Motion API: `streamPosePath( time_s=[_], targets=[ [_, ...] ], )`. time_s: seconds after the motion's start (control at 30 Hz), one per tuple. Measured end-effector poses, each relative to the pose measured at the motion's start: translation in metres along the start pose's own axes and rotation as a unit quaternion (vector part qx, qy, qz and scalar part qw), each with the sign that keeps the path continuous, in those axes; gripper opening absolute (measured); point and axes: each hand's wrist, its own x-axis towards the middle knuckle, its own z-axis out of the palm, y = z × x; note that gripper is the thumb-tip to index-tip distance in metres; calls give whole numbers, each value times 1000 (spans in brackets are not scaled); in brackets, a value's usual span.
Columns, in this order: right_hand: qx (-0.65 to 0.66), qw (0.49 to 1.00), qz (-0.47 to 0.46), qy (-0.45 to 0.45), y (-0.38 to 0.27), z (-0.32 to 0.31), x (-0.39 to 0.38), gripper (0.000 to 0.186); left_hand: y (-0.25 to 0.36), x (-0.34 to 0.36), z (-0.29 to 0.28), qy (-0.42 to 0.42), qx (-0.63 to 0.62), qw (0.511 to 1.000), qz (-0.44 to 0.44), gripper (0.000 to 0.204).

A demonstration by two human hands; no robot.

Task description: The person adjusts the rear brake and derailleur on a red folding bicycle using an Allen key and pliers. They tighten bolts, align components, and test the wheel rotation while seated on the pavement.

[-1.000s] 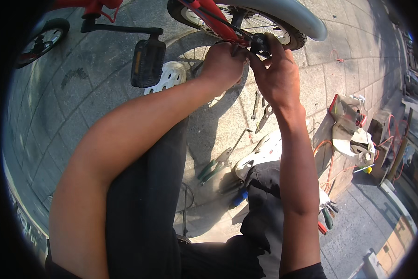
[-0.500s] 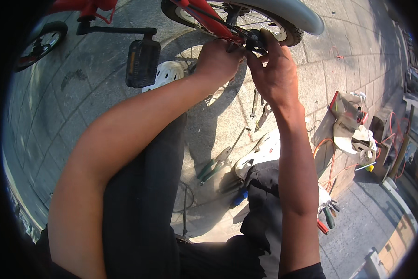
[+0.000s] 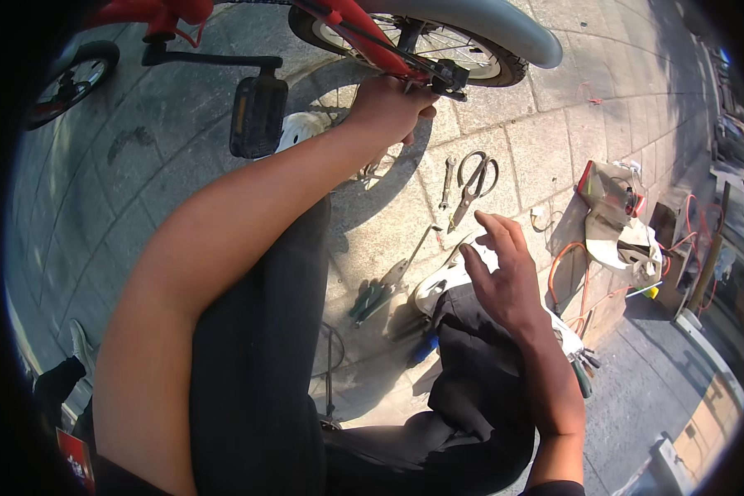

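A red bicycle frame [image 3: 370, 43] runs down to a spoked wheel [image 3: 508, 74] at the top, with a black part [image 3: 449, 76] at the tube's end. My left hand [image 3: 388, 109] is closed just under that end, beside the black part. Its fingertips are partly hidden, so what they grip cannot be made out. My right hand [image 3: 508, 277] is open and empty, thumb and fingers apart, over my right shoe. Just beyond its fingertips, black-handled scissors [image 3: 471, 188] and a small wrench [image 3: 447, 182] lie on the paving. Green-handled pliers [image 3: 373, 298] rest left of that shoe.
A black pedal [image 3: 258, 116] sticks out left of my left forearm. White shoes [image 3: 438, 285] are on my feet. Right of me lie an orange hose [image 3: 556, 277], a pale bag [image 3: 616, 240] and a clear packet [image 3: 610, 192]. Another person's shoe [image 3: 81, 345] shows at far left.
My right hand has let go of the black part by the wheel and come back toward me, uncovering the scissors and wrench. The left hand stays at the frame's end.
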Motion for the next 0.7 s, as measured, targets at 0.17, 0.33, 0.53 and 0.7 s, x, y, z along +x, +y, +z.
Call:
streamPosePath(
  time_s=[0.17,0.33,0.53,0.7],
  targets=[
    [-26,995,69,-66,-34,-46,-102,50,-4,7,-7,-26,-6,1000,-6,26],
    [-14,995,94,10,-81,-66,-157,43,-3,4,-2,-6,-31,999,-12,24],
    [56,990,117,54,-98,-38,-169,33,0,2,10,34,9,999,-2,21],
    [12,992,104,74,-89,-46,-158,31,-6,4,8,39,11,999,-5,21]
  ],
)
